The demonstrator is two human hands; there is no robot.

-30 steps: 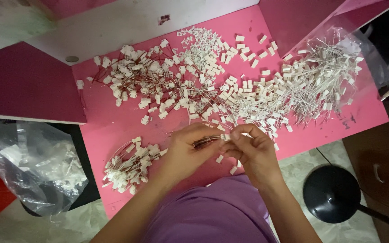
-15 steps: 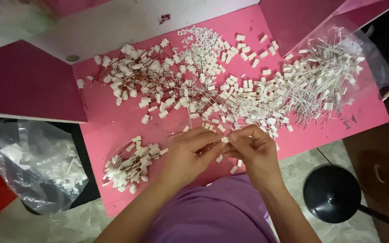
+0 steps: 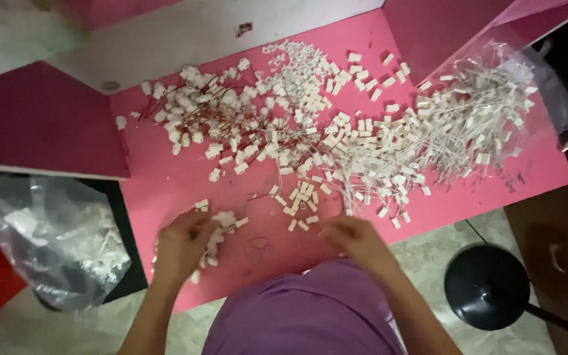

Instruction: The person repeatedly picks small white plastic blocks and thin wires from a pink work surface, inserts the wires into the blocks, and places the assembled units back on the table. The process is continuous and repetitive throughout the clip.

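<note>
Your left hand (image 3: 182,246) resting on small connector pile (image 3: 221,227), lower left, grip unclear; right hand (image 3: 356,240) blurred beside loose connectors (image 3: 304,197), grip unclear; pink table (image 3: 165,190)

The table (image 3: 165,190) under my work is a smooth, matt pink board. The connector housings (image 3: 310,125) scattered over it look like matt white plastic, many with thin reddish wire leads (image 3: 231,98) that have a faint coppery sheen, others with pale thin wires (image 3: 455,131). The small bundle of finished connectors (image 3: 221,227) beside my left hand (image 3: 179,250) is the same dull white plastic. The plastic bag (image 3: 54,243) at my left is clear, crinkled and glossy. My shirt (image 3: 297,315) is soft matt purple cloth. The stool seat (image 3: 488,286) looks smooth black with a slight shine.
</note>
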